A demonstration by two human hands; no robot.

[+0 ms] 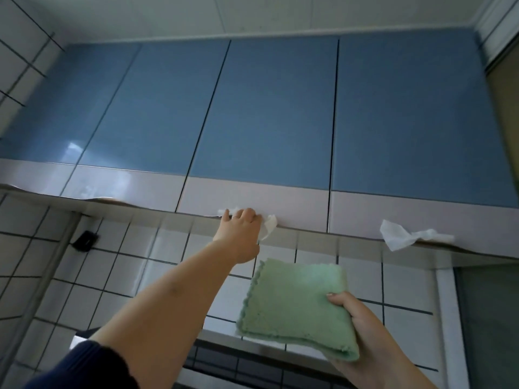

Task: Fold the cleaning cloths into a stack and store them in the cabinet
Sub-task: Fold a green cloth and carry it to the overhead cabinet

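The person stands under a row of wall cabinets with glossy blue doors and a pale band along the bottom edge. The left hand is raised to the lower edge of the third door from the left, its fingers curled over that edge, right where a scrap of white paper is tucked; whether the fingers pinch the paper as well as the door edge I cannot tell. The door looks flush with its neighbours. The left forearm stretches up from a dark blue sleeve at the bottom left.

The right hand is lower and nearer, holding a folded stack of green cleaning cloths in the air below the cabinets. The thumb presses on top of the stack near its right corner, and the rest of the hand is beneath it, so the cloths are pinched between thumb and fingers. The stack lies roughly flat, with a scalloped edge on the left and the fold sagging at the near right corner.

A second piece of white paper hangs from the bottom edge of the rightmost door. Behind the hands is a wall of white tiles with dark grout, and a small dark fitting sits on it at the left.
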